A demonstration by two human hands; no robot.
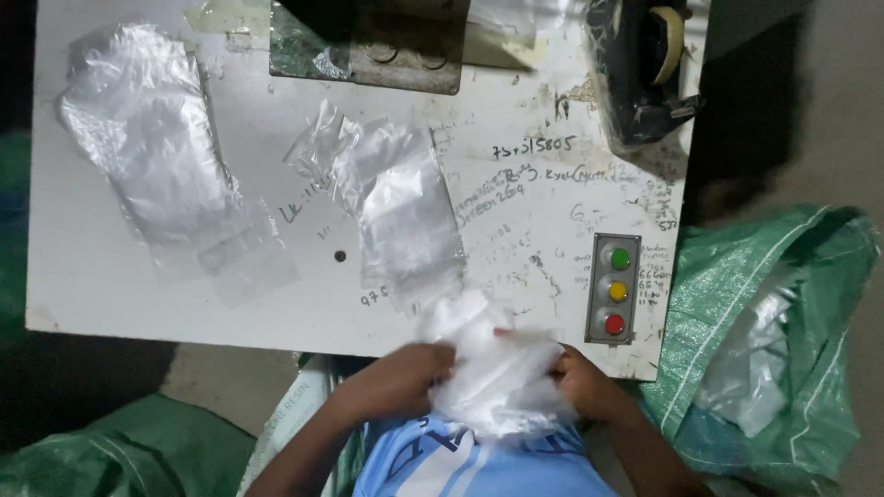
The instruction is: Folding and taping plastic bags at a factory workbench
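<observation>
Bench (110, 285) first: a flat white board, scuffed and scribbled over in pen, filling most of the view. Right of it sags a green woven sack (783, 304), coarse and crinkled, with clear film showing in its mouth. On the board lie two flat clear plastic bags, a large wrinkled one (152, 147) at left and a smaller one (405, 216) near the middle. A dark tape dispenser (640, 69) sits at the far right corner, and a grey button panel (615, 287) with green, yellow and red caps is near the front edge. Just over that edge, the left hand (396, 382) and right hand (589, 387) both have their fingers clenched into a crumpled white plastic bag (497, 368), bunched between them.
</observation>
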